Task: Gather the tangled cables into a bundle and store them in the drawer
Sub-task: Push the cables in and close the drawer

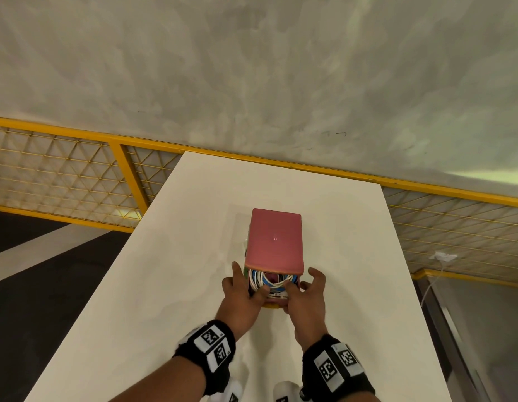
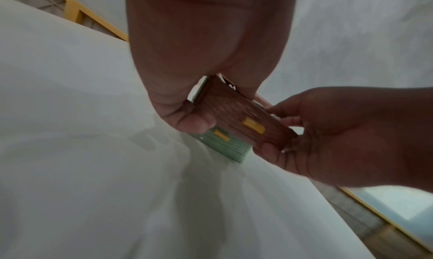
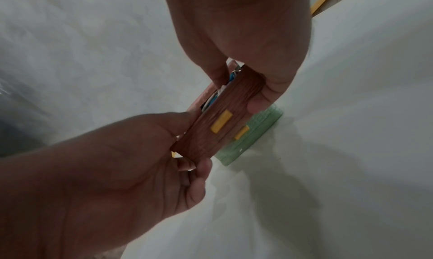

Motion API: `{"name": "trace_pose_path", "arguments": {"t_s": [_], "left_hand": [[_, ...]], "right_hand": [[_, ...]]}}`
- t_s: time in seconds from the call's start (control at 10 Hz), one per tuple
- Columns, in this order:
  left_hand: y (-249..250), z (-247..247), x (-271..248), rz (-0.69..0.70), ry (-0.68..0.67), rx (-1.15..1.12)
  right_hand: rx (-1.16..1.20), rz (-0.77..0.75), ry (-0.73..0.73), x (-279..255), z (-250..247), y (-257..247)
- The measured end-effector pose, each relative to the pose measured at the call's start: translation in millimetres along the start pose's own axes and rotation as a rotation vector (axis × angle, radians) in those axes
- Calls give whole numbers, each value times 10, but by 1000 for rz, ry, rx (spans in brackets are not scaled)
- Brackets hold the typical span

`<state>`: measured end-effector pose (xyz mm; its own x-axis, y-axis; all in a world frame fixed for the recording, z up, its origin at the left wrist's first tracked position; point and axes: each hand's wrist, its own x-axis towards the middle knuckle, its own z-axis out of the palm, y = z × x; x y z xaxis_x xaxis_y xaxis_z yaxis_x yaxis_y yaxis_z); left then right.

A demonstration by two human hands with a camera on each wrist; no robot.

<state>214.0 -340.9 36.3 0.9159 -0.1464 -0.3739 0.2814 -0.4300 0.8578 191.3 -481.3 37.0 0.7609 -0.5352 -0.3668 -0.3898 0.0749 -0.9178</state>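
Soft, even light from overhead fills the head view, and the white counter (image 1: 310, 216) glows without glare. Straight lines bow toward its edges. Both wrist views are dimmer and softly blurred, the near palms dark and out of focus; faint grey shadows spread on the counter below the hands.

drawer unit (image 1: 276, 239): on the table (image 1: 170, 256), just beyond both hands
top drawer (image 3: 220, 122): pulled out toward the person, gripped between the two hands
lower drawer (image 3: 255, 133): under the gripped one, pushed further in
cables (image 1: 269, 281): coiled inside the top drawer, between the two grips
left hand (image 1: 242, 297): on the drawer's left side, thumb over the front edge onto the cables
right hand (image 1: 305, 297): on the drawer's right side, one finger reaching in onto the cables
railing (image 1: 78, 169): behind the table's far edge
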Motion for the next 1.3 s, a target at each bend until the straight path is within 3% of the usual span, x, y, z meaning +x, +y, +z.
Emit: {"name": "trace_pose_path", "arguments": {"t_s": [0.1, 0.2, 0.4, 0.5, 0.6, 0.7, 1.0, 1.2, 1.3], "left_hand": [[42, -87, 97, -103, -48, -188], [109, -96, 132, -99, -75, -274], [181, -162, 220, -153, 24, -234], [158, -241, 141, 122, -134, -283], [-66, -296, 218, 258, -228, -75], [-173, -312, 284, 128, -60, 135], [-19, -184, 357, 81, 226, 250], [-33, -185, 364, 62, 208, 251], [-111, -236, 344, 63, 158, 171]], "right_hand": [[-38, -70, -14, 29, 5, 7], [-95, -130, -15, 69, -11, 16], [-151, -158, -74, 78, -35, 44], [-195, -254, -214, -1, -219, -15], [-273, -307, -440, -5, -416, -19], [-413, -307, -387, 45, -434, -30], [-428, -246, -62, 269, -243, 11], [-432, -240, -55, 271, -212, 65], [-328, -168, -125, 255, -311, 55]]}}
